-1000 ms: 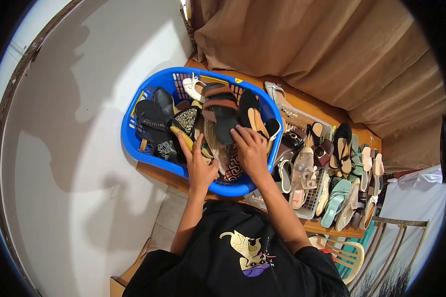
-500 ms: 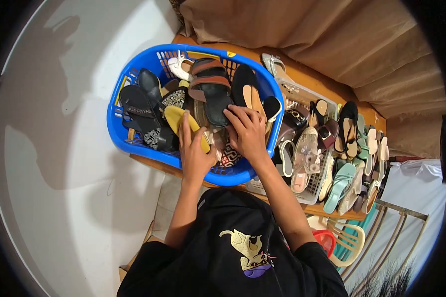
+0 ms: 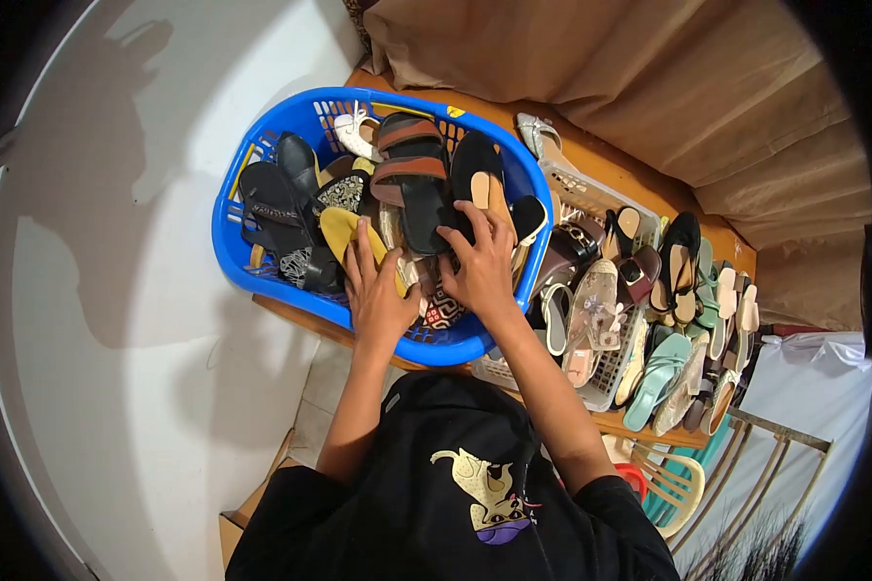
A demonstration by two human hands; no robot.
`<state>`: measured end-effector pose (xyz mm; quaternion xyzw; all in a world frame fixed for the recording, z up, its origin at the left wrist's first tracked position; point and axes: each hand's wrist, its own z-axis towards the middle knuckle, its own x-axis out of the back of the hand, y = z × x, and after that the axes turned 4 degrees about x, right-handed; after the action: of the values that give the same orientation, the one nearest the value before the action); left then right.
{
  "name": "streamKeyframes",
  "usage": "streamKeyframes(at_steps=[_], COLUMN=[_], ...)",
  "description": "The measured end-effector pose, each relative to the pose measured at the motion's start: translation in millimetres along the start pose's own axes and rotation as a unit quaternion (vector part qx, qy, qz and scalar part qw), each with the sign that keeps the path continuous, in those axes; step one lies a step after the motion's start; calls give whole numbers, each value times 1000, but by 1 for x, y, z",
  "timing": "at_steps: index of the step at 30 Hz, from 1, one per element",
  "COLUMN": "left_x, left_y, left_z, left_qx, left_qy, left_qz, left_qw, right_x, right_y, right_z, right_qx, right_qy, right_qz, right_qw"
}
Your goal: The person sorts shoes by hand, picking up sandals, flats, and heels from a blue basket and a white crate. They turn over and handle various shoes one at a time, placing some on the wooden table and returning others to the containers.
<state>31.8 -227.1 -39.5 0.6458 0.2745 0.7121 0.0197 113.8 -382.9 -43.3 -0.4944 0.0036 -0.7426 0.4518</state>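
Both my hands rest on shoes piled in a blue laundry basket (image 3: pixel 225 250). My left hand (image 3: pixel 382 298) is open, its fingers laid along a yellow shoe (image 3: pixel 339 230). My right hand (image 3: pixel 481 263) is open too, fingers spread, the index fingertip at the heel of a black slide sandal with brown straps (image 3: pixel 424 218). Its other fingers reach over a black flat with a tan insole (image 3: pixel 477 160). Below, between the hands, a red-and-white patterned shoe (image 3: pixel 444 308) shows partly. Black sandals (image 3: pixel 269 198) lie at the basket's left, and a white shoe (image 3: pixel 355 133) at its far side.
On the wooden table (image 3: pixel 741 254), right of the blue basket, a pale plastic basket (image 3: pixel 591 187) holds several shoes, with mint slippers (image 3: pixel 661 373) and others beside it. A brown curtain (image 3: pixel 630 68) hangs behind. A white wall (image 3: pixel 116 387) stands left; a cream chair (image 3: pixel 683 489) is lower right.
My right hand's fingers have spread and shifted slightly up toward the black flat. The slide sandal sits marginally lower. My left hand stays on the yellow shoe. The view has shifted slightly.
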Motion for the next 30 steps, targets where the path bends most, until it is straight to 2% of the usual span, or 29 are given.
streamKeyframes(at_steps=[11, 21, 23, 25, 26, 27, 29, 30], left_x=[-3, -5, -3, -3, -5, -6, -8, -7], left_y=[0, -6, -3, -2, -6, -9, -17, -18], left_z=[0, -3, -4, -8, -10, -11, -12, -13], left_qx=[-3, -18, -16, -6, -5, -27, -46, -76], left_qy=[-1, 27, 35, 112, 113, 134, 155, 188], left_qz=[9, -44, -64, -52, -51, -88, -122, -157], left_qw=[1000, 999, 997, 992, 992, 987, 979, 967], right_x=[0, -1, 0, 0, -2, 0, 4, 3], right_y=[3, 8, 6, 2, 3, -1, -9, -6], right_z=[-1, -2, -2, -3, -6, -6, -4, -5], right_qx=[9, -31, -28, 0, 11, 12, 21, 21], right_qy=[5, 155, 150, 84, 47, 47, -32, -19], right_qz=[13, 93, 89, 42, 26, 27, -38, -25], right_qw=[1000, 983, 984, 996, 999, 998, 999, 999])
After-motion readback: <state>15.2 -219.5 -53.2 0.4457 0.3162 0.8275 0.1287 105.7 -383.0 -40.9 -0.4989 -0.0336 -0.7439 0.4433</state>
